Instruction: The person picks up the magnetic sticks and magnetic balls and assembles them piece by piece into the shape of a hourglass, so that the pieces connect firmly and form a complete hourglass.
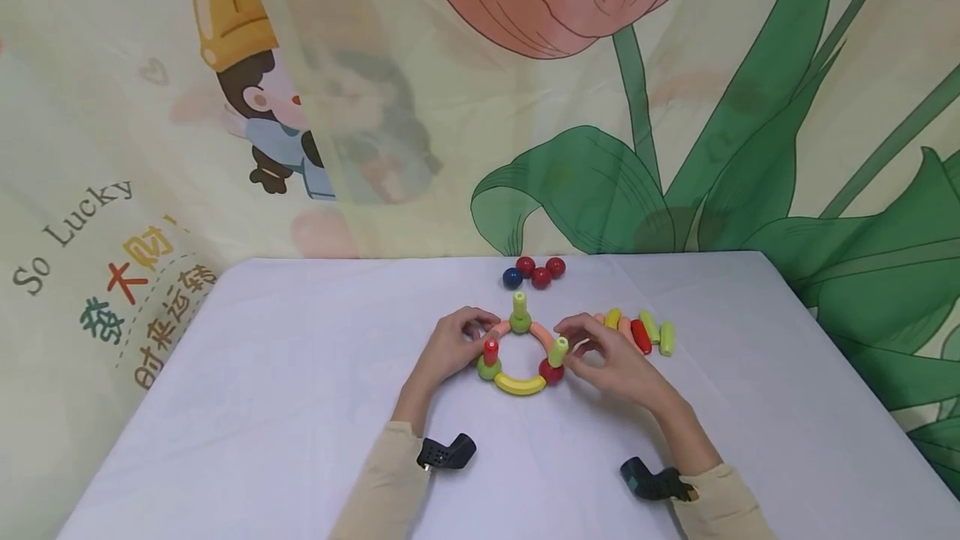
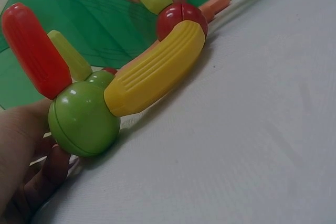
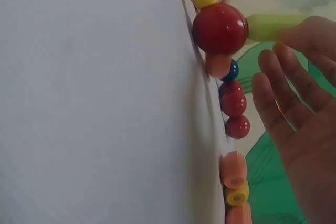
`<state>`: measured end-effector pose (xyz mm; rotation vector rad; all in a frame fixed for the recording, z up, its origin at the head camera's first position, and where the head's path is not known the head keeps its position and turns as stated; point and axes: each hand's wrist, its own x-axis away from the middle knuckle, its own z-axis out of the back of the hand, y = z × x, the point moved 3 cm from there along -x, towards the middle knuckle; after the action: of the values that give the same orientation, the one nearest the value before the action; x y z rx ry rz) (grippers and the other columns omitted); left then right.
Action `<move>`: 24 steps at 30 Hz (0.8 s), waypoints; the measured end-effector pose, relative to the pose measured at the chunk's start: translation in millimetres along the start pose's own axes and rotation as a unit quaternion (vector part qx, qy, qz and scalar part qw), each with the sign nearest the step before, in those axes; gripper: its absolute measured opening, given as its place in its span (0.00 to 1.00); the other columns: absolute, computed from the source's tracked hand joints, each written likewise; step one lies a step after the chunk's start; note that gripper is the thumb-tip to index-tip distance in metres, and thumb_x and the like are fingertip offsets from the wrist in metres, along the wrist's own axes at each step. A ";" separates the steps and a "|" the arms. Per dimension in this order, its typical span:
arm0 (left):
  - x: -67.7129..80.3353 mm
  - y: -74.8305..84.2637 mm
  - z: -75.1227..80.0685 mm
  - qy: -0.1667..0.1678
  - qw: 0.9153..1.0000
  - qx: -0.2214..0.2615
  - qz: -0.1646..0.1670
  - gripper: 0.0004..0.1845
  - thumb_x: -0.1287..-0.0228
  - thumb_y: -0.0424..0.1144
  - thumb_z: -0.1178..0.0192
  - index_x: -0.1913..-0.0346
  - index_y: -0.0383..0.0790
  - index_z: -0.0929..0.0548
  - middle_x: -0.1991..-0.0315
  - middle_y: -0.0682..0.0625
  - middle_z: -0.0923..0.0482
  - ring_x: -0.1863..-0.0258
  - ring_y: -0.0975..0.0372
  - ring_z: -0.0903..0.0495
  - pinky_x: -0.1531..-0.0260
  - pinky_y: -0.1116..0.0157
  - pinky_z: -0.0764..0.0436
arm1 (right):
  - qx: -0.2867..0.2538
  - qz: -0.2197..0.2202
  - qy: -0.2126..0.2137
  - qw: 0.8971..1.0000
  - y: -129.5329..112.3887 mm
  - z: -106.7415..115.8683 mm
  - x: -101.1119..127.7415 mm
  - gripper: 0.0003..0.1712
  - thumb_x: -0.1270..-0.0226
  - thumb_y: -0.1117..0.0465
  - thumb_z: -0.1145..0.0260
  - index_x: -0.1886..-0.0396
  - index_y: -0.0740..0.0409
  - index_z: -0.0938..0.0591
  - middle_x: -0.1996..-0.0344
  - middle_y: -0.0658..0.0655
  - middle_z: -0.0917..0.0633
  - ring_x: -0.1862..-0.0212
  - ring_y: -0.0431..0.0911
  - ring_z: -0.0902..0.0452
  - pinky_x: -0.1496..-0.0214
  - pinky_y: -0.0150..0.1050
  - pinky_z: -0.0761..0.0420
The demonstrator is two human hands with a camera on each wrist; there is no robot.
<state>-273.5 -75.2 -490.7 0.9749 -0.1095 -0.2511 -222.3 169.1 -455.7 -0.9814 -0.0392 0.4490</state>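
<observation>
On the white table lies a ring of balls and curved rods: a near green ball point(image 2: 84, 119), a red ball point(image 1: 551, 371), a far green ball point(image 1: 520, 322), a yellow curved rod point(image 1: 520, 385) and salmon curved rods point(image 1: 542, 338). A short red rod point(image 1: 491, 351) stands on the near green ball, and light green rods point(image 1: 520, 304) stand on the other two. My left hand point(image 1: 459, 342) holds the ring at the near green ball, its fingertips partly hidden behind it. Beside the red ball, my right hand point(image 1: 618, 361) has its fingers spread, touching the upright light green rod point(image 3: 268, 27).
Behind the ring, red balls point(image 1: 541, 277) and a dark blue ball point(image 1: 512, 277) are grouped near the table's back edge. Loose rods, among them a red rod point(image 1: 641, 337) and a light green rod point(image 1: 667, 338), lie right of the ring, partly behind my right hand. A printed cloth hangs behind.
</observation>
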 end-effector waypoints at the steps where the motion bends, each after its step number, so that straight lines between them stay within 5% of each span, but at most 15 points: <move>1: 0.1 0.2 0.2 0.000 1.000 -0.003 0.000 0.13 0.42 0.40 0.35 0.53 0.52 0.17 0.61 0.55 0.20 0.67 0.62 0.27 0.72 0.69 0.26 | 0.004 -0.003 0.001 1.000 1.6 0.9 0.0 0.21 0.42 0.66 0.33 0.48 0.53 0.24 0.55 0.49 0.20 0.56 0.42 0.22 0.52 0.31 0.21; 13: 2.0 -3.3 -0.4 0.014 1.000 -0.012 -0.006 0.11 0.41 0.43 0.36 0.55 0.53 0.17 0.65 0.56 0.22 0.68 0.63 0.27 0.73 0.70 0.27 | 0.082 -0.026 0.052 0.995 14.2 7.8 -8.8 0.15 0.38 0.67 0.37 0.52 0.52 0.24 0.58 0.52 0.17 0.57 0.42 0.22 0.54 0.27 0.22; 24: 0.3 -1.6 -4.4 0.029 0.999 -0.014 -0.017 0.09 0.39 0.45 0.38 0.55 0.53 0.17 0.65 0.58 0.22 0.69 0.64 0.27 0.70 0.70 0.27 | 0.147 -0.047 0.081 0.985 17.1 15.1 -24.3 0.12 0.37 0.66 0.38 0.54 0.53 0.23 0.58 0.54 0.18 0.61 0.43 0.23 0.57 0.35 0.19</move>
<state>-272.5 -72.6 -494.5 0.9567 -0.0372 -0.2545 -253.9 179.8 -457.1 -0.7196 0.1241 0.2763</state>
